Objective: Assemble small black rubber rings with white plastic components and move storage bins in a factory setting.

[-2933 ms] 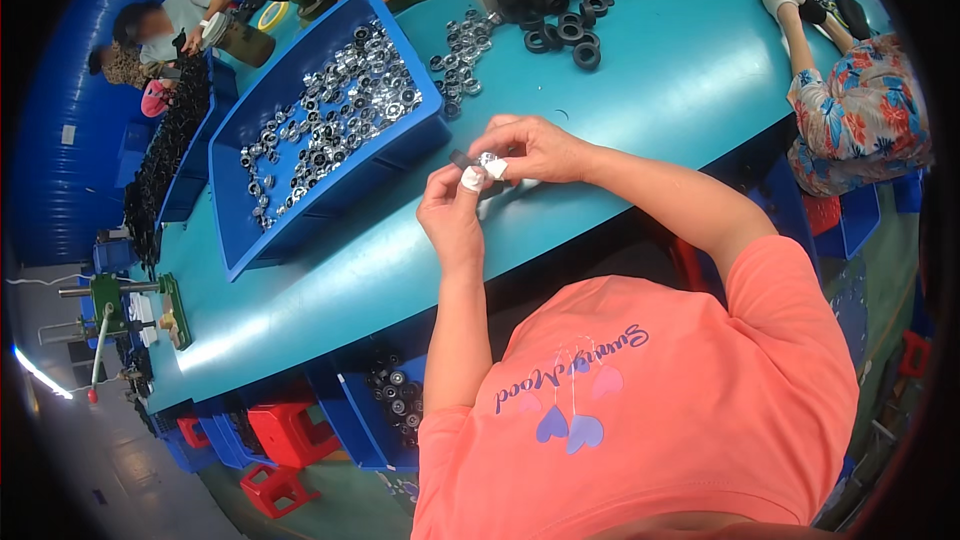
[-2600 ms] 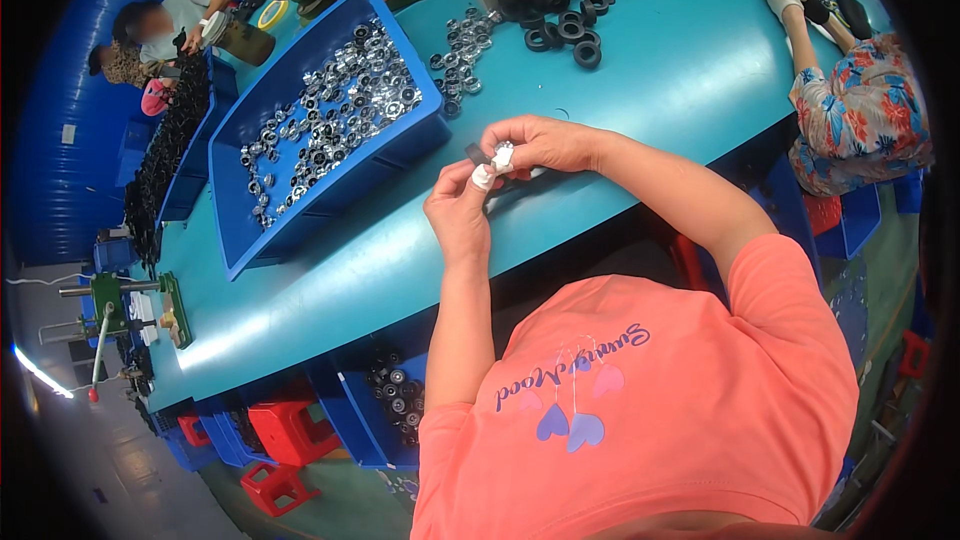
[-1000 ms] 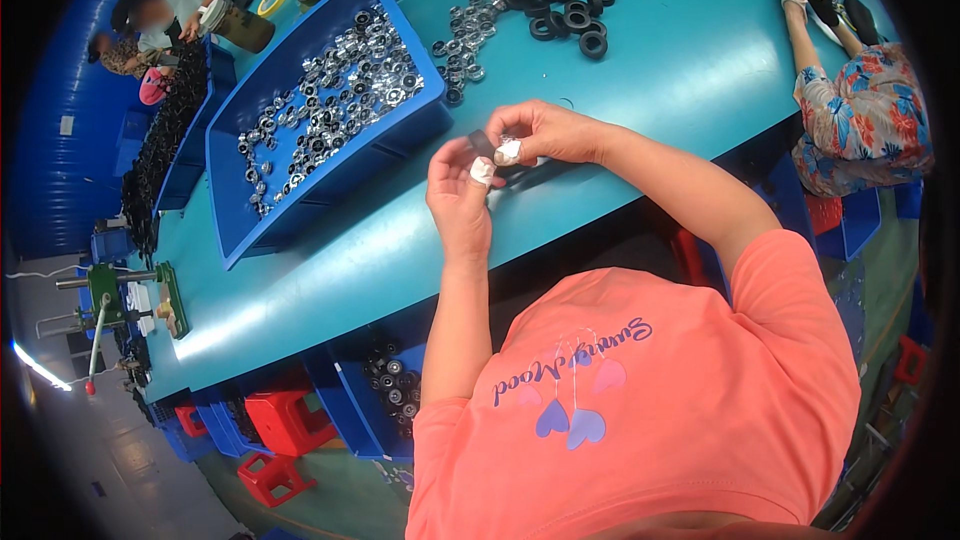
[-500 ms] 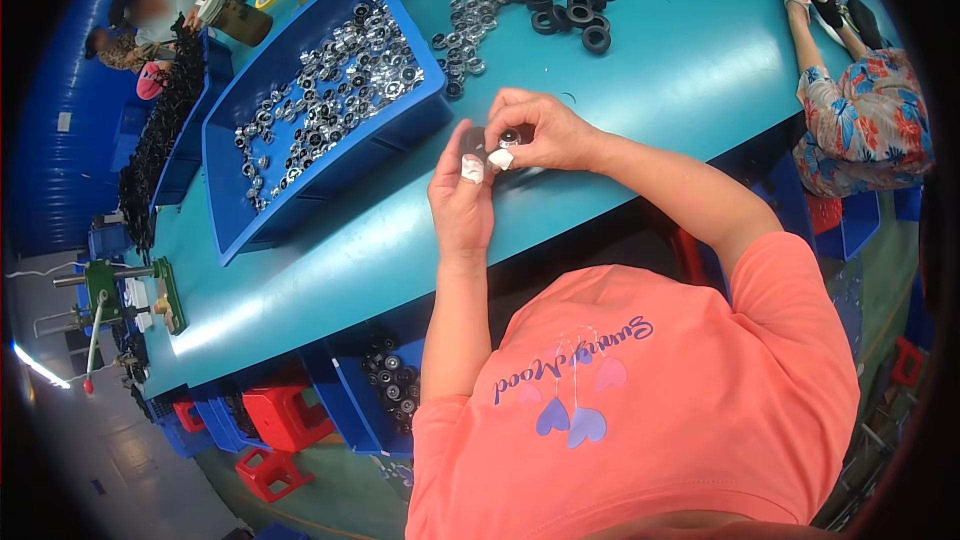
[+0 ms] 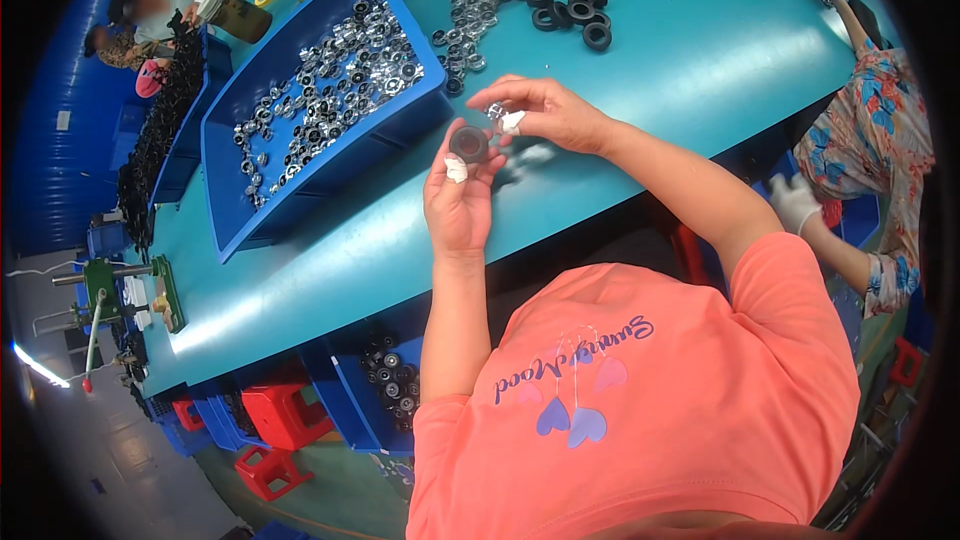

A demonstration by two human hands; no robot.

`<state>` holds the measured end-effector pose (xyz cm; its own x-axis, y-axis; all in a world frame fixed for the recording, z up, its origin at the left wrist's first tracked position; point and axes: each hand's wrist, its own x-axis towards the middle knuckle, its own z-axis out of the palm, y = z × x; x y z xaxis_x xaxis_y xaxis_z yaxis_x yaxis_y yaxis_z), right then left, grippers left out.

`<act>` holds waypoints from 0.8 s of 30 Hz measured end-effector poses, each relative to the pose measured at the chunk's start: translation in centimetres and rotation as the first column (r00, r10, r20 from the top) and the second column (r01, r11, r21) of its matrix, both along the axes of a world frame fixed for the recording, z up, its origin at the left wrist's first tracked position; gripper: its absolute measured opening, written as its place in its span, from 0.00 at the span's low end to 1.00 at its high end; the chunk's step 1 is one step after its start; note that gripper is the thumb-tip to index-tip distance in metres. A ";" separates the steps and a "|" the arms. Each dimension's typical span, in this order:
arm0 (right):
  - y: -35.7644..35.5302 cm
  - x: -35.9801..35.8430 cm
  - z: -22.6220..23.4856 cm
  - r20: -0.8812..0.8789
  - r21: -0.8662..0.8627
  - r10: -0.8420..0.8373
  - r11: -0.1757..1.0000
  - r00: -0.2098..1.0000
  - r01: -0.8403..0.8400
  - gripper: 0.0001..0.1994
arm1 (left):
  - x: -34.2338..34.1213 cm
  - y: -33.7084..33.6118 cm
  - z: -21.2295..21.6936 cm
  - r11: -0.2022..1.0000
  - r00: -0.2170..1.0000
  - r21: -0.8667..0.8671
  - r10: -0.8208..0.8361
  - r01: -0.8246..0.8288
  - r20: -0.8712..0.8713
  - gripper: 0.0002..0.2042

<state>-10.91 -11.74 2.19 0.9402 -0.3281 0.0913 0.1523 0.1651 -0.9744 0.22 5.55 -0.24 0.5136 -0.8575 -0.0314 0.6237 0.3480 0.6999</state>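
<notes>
A black rubber ring [image 5: 468,144], like a small tyre, sits between the thumb and fingers of my left hand [image 5: 458,195]. White wrapping covers that thumb. Just right of it and slightly farther off, my right hand [image 5: 560,118] pinches a small shiny chrome hub [image 5: 495,111] between thumb and fingers; its thumb is wrapped in white too. Ring and hub are apart, both held above the table near its front edge. Left of my hands stands a large blue bin [image 5: 330,202] with many chrome hubs [image 5: 345,90] in it.
More chrome hubs [image 5: 468,25] lie loose beyond the bin's right corner. Black rubber rings [image 5: 580,8] are heaped at the far side of the turquoise table [image 5: 690,60]. A co-worker's patterned sleeve [image 5: 880,100] reaches in at right. A green hand press [image 5: 100,290] stands at left.
My hands have drawn apart, separating the hub from the ring, which now faces up in my left hand. The co-worker at right has lowered one gloved hand beside the table.
</notes>
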 end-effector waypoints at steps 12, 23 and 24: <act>-0.2 -0.1 -0.5 0.045 0.084 -0.023 0.996 0.999 0.019 0.19 | 0.1 0.1 -0.3 0.999 1.000 -0.031 -0.009 0.008 -0.024 0.27; 1.1 0.0 -0.5 0.154 -0.461 -0.115 0.870 0.981 0.174 0.13 | -0.8 -0.4 -0.4 0.991 0.977 0.101 0.072 -0.094 0.203 0.24; 1.1 -0.1 -0.5 0.163 -0.484 -0.124 0.854 0.979 0.189 0.13 | -0.9 -0.5 -0.5 0.986 0.966 0.124 0.076 -0.110 0.248 0.24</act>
